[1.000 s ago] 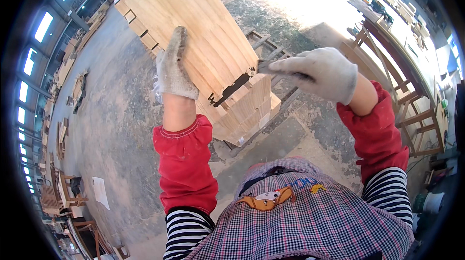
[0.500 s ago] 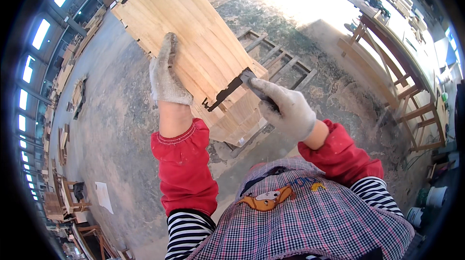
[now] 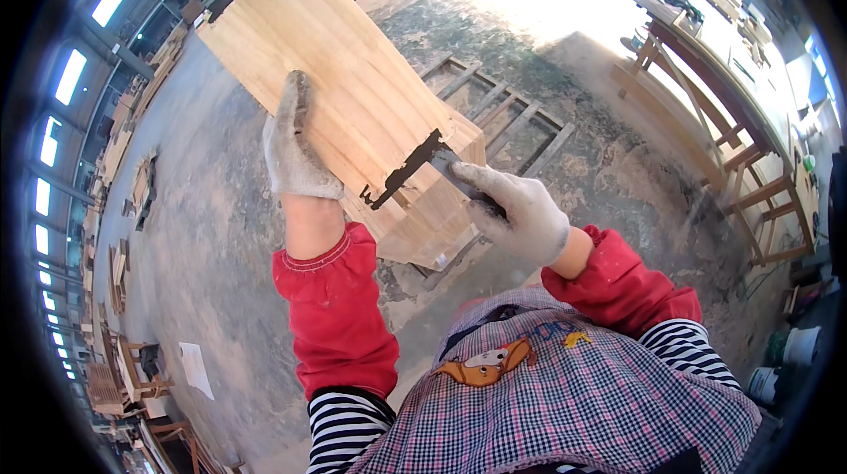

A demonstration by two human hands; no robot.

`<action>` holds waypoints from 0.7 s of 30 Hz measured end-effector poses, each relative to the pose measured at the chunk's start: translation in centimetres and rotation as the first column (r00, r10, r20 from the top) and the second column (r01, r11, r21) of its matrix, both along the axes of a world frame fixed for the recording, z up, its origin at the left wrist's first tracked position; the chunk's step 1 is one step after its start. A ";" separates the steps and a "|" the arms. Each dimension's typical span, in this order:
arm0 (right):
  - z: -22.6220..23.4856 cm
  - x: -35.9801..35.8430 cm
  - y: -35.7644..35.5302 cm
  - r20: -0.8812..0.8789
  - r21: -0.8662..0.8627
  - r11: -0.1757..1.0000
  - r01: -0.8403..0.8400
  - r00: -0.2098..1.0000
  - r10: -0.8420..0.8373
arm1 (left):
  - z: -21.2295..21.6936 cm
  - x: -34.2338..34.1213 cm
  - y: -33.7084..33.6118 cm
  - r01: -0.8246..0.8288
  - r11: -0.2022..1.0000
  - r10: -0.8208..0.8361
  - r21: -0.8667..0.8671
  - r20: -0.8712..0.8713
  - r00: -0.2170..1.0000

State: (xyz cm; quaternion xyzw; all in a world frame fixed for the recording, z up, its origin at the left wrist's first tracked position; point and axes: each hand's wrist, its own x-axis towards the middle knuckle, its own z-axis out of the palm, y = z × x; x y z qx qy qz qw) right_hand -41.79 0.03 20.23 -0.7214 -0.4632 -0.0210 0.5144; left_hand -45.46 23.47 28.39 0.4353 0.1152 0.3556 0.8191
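Note:
A pale wooden board (image 3: 353, 77) lies tilted in front of me, with a ragged black coating along its near end and another black band at its far end. My left hand (image 3: 300, 143), in a dirty whitish glove, grips the board's left edge, thumb on the top face and the other fingers hidden beneath. In my gloved right hand (image 3: 520, 214) is a putty knife (image 3: 454, 169) with a dark handle. Its blade touches the black strip (image 3: 406, 172) on the near edge. Beneath the board stands a stack of similar pale boards (image 3: 428, 231).
A slatted wooden pallet (image 3: 507, 108) rests on the stained concrete floor beyond the stack. To the right stands a long wooden workbench (image 3: 732, 121). Buckets (image 3: 798, 346) sit at the lower right. Lumber piles (image 3: 115, 139) line the left wall, and a white sheet (image 3: 196, 370) lies on the floor.
The putty knife has moved left along the near edge, away from the right corner. My left hand and the board have shifted slightly left.

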 end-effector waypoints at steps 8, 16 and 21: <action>-2.6 1.8 0.4 0.038 0.079 0.997 -0.015 0.999 0.012 | 0.6 0.0 -1.0 -0.056 0.998 0.056 0.009 -0.027 0.998; 3.0 1.3 -0.1 0.289 -0.240 0.955 -0.176 0.926 0.243 | -0.2 0.0 0.0 -0.017 1.000 0.017 -0.011 0.009 1.000; 6.6 5.2 -1.1 0.335 -0.506 0.856 -0.108 0.890 0.310 | 0.7 -1.1 -1.3 0.057 0.998 -0.057 0.019 0.015 0.998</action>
